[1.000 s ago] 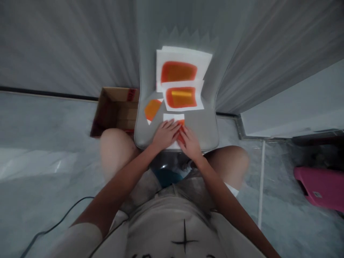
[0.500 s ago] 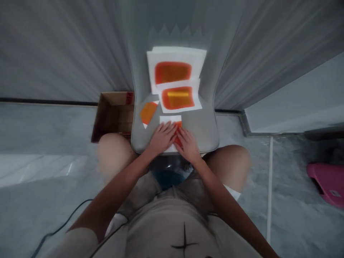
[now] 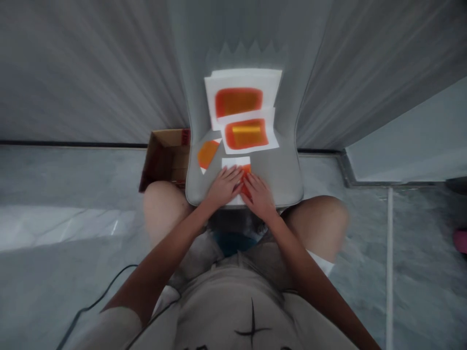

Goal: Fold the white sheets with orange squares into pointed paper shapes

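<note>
A small white and orange piece of paper [image 3: 236, 161] lies near the front edge of the grey chair seat [image 3: 286, 177]. My left hand [image 3: 225, 186] rests flat over its left part, fingers stretched out. From the other side, my right hand [image 3: 258, 194] lies on the orange part, also with fingers extended. The fingertips of both hands come close together over the paper and hide much of it. To the left lies an orange cut piece with white corners [image 3: 208, 154]. Beyond the hands sits a white sheet with an orange rounded patch and a yellow strip [image 3: 246, 134].
Larger white sheets with an orange-brown patch [image 3: 239, 101] lean against the chair back [image 3: 248, 29]. An open cardboard box [image 3: 166, 155] stands on the floor left of the chair. A dark cable [image 3: 104, 294] runs across the floor at lower left.
The view has shifted slightly, so the chair and papers appear a little farther right, and the pink object is mostly out of view. Both hands stay flat on the small paper.
</note>
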{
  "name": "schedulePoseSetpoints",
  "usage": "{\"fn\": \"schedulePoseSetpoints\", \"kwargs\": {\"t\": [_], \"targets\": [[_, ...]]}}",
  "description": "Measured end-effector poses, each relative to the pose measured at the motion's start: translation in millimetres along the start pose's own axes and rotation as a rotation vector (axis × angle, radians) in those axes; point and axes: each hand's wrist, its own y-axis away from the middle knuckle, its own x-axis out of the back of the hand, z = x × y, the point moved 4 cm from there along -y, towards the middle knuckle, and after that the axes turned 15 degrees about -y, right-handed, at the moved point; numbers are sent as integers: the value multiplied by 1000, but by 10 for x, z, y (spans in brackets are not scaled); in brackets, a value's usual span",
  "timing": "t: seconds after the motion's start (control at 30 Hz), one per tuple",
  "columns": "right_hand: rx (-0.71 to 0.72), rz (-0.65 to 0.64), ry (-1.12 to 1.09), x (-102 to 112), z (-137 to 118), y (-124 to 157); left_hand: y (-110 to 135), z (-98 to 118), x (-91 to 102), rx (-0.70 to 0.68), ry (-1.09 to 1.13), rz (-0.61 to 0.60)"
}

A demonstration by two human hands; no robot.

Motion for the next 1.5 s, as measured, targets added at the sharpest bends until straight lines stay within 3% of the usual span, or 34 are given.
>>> {"fn": "schedulePoseSetpoints", "kwargs": {"t": [0.57, 1.1, 1.2, 1.37, 1.5], "targets": [[-67, 43, -45, 1, -49, -32, -14, 12, 63, 57, -13, -9], [-94, -31, -18, 21, -109, -12, -44, -16, 157, 69, -42, -79], [-89, -49, -31, 14, -95, -6, -108, -37, 238, 4, -21, -64], [-105, -88, -34, -7, -66, 1, -317, 25, 244, -250, 97, -122], [-121, -101, -20, 3, -79, 5, -441, 1, 123, -251, 93, -179]]}}
